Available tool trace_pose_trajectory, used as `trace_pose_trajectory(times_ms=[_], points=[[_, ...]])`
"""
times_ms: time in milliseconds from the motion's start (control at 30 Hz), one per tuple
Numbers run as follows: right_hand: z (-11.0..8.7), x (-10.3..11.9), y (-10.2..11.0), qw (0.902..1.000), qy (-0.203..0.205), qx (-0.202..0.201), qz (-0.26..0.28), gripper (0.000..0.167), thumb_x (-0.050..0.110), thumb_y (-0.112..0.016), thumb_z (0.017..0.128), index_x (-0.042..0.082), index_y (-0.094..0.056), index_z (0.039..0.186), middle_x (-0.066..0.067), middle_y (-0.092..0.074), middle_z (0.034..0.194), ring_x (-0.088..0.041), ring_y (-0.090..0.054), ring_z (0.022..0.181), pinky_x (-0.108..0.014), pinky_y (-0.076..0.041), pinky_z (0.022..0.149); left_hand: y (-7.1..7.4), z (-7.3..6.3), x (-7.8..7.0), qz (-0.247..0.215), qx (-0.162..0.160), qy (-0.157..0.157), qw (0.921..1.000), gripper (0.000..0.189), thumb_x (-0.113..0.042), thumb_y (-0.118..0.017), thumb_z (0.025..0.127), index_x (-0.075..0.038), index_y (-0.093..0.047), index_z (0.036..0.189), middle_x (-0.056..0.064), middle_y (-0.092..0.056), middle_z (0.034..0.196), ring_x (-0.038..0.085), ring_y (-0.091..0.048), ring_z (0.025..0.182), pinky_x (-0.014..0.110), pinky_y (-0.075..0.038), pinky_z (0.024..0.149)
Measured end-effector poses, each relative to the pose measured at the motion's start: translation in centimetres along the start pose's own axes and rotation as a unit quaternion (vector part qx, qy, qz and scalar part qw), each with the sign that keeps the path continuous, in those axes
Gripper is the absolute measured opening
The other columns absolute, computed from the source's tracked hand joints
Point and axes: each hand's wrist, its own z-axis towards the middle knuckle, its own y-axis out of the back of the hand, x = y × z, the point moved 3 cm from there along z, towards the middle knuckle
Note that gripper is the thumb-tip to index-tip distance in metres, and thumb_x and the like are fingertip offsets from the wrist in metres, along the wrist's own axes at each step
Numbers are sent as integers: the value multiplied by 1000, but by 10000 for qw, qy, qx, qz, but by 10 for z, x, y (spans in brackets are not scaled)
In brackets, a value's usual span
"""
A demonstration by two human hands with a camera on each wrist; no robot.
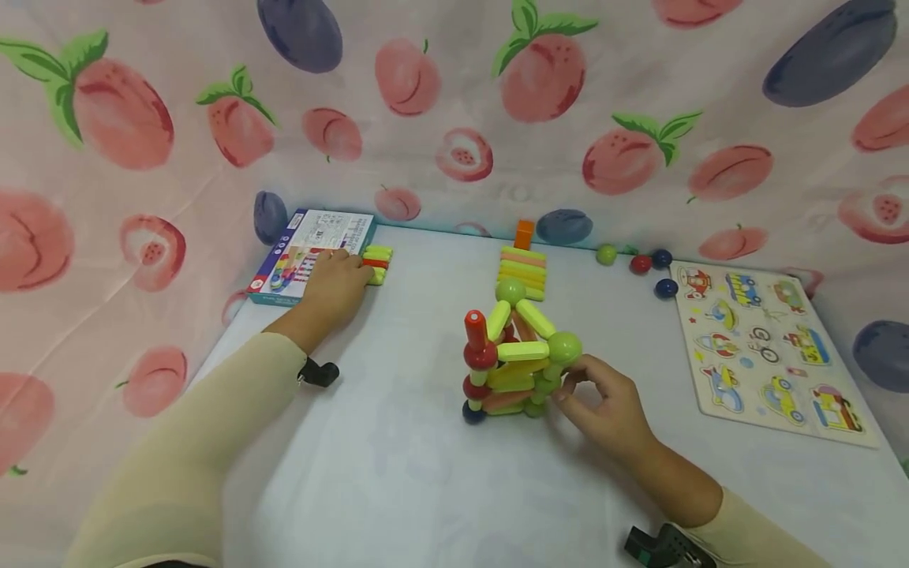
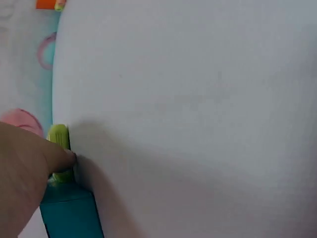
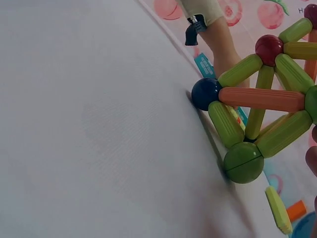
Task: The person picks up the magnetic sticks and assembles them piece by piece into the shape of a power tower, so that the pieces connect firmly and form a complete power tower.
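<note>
— So, what is your left hand (image 1: 337, 288) doing?

— It reaches over the right edge of the flat box (image 1: 323, 231), on the left of the table (image 1: 398, 481), and meets the short sticks (image 1: 376, 263) lying beside that box. The left wrist view shows you a fingertip against a green stick (image 2: 59, 136); whether you grip it, I cannot tell.

— And your right hand (image 1: 611, 410)?

— There you pinch the toy frame (image 1: 521, 352) with thumb and finger, at the green balls (image 1: 548, 383) on its right side.

— Where do you have that frame?

— Near the middle of the table, between your hands. Its yellow, green and pinkish sticks join at green, red and blue balls, and a red stick (image 1: 476, 327) points up from a red ball (image 1: 480, 356) at its left corner.

— What lies around it?

— Behind it you have a row of sticks (image 1: 524, 267), with an orange block (image 1: 524, 233) at the far end. Farther right sit some loose balls (image 1: 665, 289), green, red and blue, just beside your picture board (image 1: 746, 379).
</note>
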Motion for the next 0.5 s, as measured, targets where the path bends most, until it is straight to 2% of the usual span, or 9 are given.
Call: trace_pose_trajectory(times_ms=[133, 200, 233, 267, 300, 333, 433, 467, 500], points=[[0, 0, -1, 9999, -32, 56, 92, 39, -13, -75, 83, 5, -71, 118, -2, -71, 102, -14, -64, 87, -20, -51, 86, 1, 4, -6, -38, -118, -250, 9996, 30, -20, -71, 102, -9, -70, 130, 13, -70, 129, 36, -55, 121, 53, -40, 106], [1, 0, -1, 9999, -50, 111, 100, 39, -13, -75, 84, 5, -71, 119, -1, -71, 104, -14, -64, 87, -21, -51, 85, 10, 6, -18, -907, -275, -300, 9950, 25, -23, -69, 104, -10, -69, 125, 9, -72, 125, 32, -58, 118, 50, -42, 105], [1, 0, -1, 9999, -31, 118, 112, 39, -13, -75, 84, 5, -71, 119, -1, -71, 104, -14, -63, 87, -21, -51, 84, 18, 6, -28, -1636, -342, -325, 9854, 24, -25, -68, 105, -11, -69, 125, 7, -71, 124, 29, -58, 118, 49, -42, 105], [1, 0, -1, 9998, -25, 116, 127, 39, -13, -74, 84, 4, -71, 119, -1, -71, 104, -14, -63, 86, -21, -51, 84, 28, 6, -40, -2501, -391, -386, 9667, 23, -25, -66, 107, -12, -67, 125, 6, -71, 123, 27, -58, 119, 48, -43, 105], [1, 0, 0, 9999, -1, 99, 117, 39, -13, -74, 84, 5, -71, 119, -1, -71, 104, -14, -63, 86, -21, -51, 84, 39, 4, -54, -3460, -438, -511, 9358, 23, -25, -66, 107, -12, -66, 126, 6, -69, 123, 27, -59, 118, 48, -44, 106], [1, 0, 0, 9999, 35, 78, 119, 40, -14, -74, 83, 4, -71, 119, -2, -71, 104, -15, -63, 86, -21, -51, 84, 50, 3, -68, -4394, -472, -699, 8943, 23, -22, -66, 108, -10, -64, 127, 7, -68, 123, 26, -59, 119, 48, -45, 107], [0, 0, 1, 9998, 71, 50, 162, 40, -15, -73, 83, 3, -71, 118, -3, -71, 104, -15, -63, 86, -21, -52, 84, 82, -6, -112, -6338, -409, -1463, 7584, 23, -11, -60, 110, -4, -58, 131, 13, -63, 125, 30, -58, 120, 47, -47, 109], [0, -1, 0, 9998, 44, 68, 188, 39, -15, -73, 83, 3, -71, 118, -2, -71, 104, -15, -63, 86, -21, -52, 84, 91, -10, -124, -6659, -351, -1710, 7253, 23, -8, -59, 110, -2, -57, 131, 15, -62, 124, 31, -59, 118, 46, -49, 108], [0, -1, 0, 9998, 39, 82, 196, 39, -15, -73, 84, 3, -70, 118, -2, -71, 105, -15, -64, 87, -21, -52, 85, 99, -13, -135, -6861, -297, -1936, 7006, 22, -4, -57, 109, 1, -56, 131, 17, -61, 123, 32, -59, 116, 45, -50, 107]])
